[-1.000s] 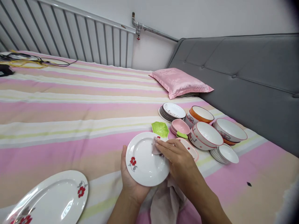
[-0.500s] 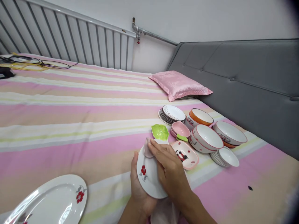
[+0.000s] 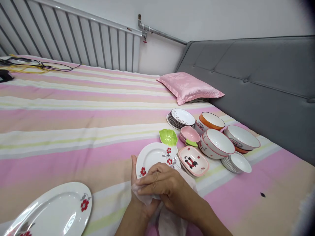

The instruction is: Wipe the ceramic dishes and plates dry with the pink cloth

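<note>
A round white plate (image 3: 152,156) with red flowers rests in my left hand (image 3: 141,205), whose fingers curl up its left edge from below. My right hand (image 3: 172,186) presses a thin whitish cloth (image 3: 145,197) against the plate's near edge. More of the cloth hangs down below my wrists. Just beyond the plate lie a green leaf-shaped dish (image 3: 168,136) and a pink square dish (image 3: 194,161) with a cartoon figure. A large oval plate (image 3: 56,209) with red flowers sits on the bed to the left.
Stacked large bowls (image 3: 218,142), small white bowls (image 3: 237,163), pink dishes (image 3: 189,134) and dark-rimmed plates (image 3: 182,118) stand on the striped bedsheet (image 3: 73,137). A pink pillow (image 3: 188,87) leans near the grey headboard (image 3: 258,68). Cables (image 3: 36,64) lie far left.
My right hand has moved the cloth from the plate's far edge down to its near left edge. The plate's upper flowers now show. My left hand has shifted slightly left.
</note>
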`<state>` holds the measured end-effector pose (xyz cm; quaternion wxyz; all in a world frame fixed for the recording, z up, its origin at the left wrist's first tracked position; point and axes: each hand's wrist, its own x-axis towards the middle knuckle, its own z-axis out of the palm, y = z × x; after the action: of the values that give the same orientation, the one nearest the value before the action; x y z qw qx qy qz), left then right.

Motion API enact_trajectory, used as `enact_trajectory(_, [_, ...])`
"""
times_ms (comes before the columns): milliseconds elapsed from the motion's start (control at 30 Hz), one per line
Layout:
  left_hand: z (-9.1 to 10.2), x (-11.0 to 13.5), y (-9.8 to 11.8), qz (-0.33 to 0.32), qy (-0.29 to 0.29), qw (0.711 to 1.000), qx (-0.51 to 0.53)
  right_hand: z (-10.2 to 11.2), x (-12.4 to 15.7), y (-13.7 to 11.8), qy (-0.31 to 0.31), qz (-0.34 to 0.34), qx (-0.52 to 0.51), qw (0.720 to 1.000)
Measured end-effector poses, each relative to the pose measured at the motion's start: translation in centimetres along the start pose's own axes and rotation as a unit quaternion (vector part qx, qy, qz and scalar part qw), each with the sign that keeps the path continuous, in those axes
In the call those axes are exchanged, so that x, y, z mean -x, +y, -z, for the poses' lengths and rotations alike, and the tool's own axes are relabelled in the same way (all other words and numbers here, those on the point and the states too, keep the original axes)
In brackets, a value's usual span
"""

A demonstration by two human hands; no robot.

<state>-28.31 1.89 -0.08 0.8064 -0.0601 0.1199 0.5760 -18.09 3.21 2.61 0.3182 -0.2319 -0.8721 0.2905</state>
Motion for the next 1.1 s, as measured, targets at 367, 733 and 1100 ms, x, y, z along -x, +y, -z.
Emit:
enact_trajectory(367, [0.8,-0.8,1.7,-0.036,-0.024,0.998,0.038,3.0,1.3,0.4,0.003,-0.067,0.107,0.992])
enact_trajectory(733, [0.6,-0.5,0.6,-0.023,-0.080,0.996,0.011,2.9,1.4,1.8,0.203,-0.142,0.329,0.911])
enact_trajectory(1100, [-0.2,-0.5,-2.2,0.015,-0.067,0.998,0.007,1.7,0.8,1.3,0.250,-0.175,0.221,0.926])
